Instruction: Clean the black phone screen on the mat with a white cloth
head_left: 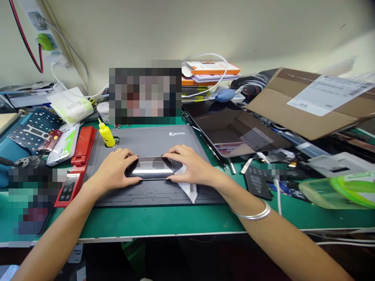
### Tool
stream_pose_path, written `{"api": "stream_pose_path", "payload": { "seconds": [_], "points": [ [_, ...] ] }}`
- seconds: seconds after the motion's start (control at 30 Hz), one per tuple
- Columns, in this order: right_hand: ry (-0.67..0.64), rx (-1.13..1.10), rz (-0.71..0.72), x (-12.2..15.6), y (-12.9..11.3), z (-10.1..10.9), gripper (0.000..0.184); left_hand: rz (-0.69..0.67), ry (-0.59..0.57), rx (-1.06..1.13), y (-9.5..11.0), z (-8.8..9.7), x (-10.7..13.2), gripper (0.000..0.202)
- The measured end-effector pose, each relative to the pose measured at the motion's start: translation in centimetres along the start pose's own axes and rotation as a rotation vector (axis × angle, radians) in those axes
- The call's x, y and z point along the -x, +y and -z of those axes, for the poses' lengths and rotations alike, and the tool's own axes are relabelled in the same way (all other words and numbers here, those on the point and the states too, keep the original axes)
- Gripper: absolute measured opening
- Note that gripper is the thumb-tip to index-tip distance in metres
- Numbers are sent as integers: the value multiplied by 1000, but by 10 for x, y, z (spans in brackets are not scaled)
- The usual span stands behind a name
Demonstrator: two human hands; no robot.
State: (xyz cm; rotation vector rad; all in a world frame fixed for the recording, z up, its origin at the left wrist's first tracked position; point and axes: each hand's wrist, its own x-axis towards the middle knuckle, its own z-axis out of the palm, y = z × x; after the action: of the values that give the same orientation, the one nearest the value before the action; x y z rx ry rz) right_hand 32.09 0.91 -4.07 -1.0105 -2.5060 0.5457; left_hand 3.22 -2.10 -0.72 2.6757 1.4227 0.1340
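Note:
A dark, glossy phone (152, 168) lies sideways over the grey work mat (137, 139), a bright reflection along its surface. My left hand (115, 169) grips its left end, thumb on the near edge and fingers on the far edge. At the opposite end my right hand (189, 166) holds it the same way. A white wipe or sheet (189, 190) sticks out beneath my right hand; whether that hand also grips it cannot be made out. Beyond my left hand stands a yellow dropper bottle (106, 134) in a mat recess.
A red device (84, 142) with buttons borders the mat on the left. To the right lie a large dark screen (234, 130), a black keypad-like part (257, 181) and a green tape roll (354, 189). A cardboard box (316, 101) leans behind them. Two areas are pixelated.

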Motion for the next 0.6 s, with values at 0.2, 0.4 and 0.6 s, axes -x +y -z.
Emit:
{"api": "stream_pose_path", "payload": {
  "seconds": [0.2, 0.4, 0.6],
  "points": [
    [-5, 3, -17, 0, -4, 1, 56, 15, 5, 42, -1, 2, 2, 55],
    [-13, 8, -11, 0, -3, 1, 55, 29, -6, 90, -7, 5, 4, 58],
    [-24, -6, -18, 1, -1, 1, 55, 45, -32, 64, -8, 8, 4, 61]
  ]
}}
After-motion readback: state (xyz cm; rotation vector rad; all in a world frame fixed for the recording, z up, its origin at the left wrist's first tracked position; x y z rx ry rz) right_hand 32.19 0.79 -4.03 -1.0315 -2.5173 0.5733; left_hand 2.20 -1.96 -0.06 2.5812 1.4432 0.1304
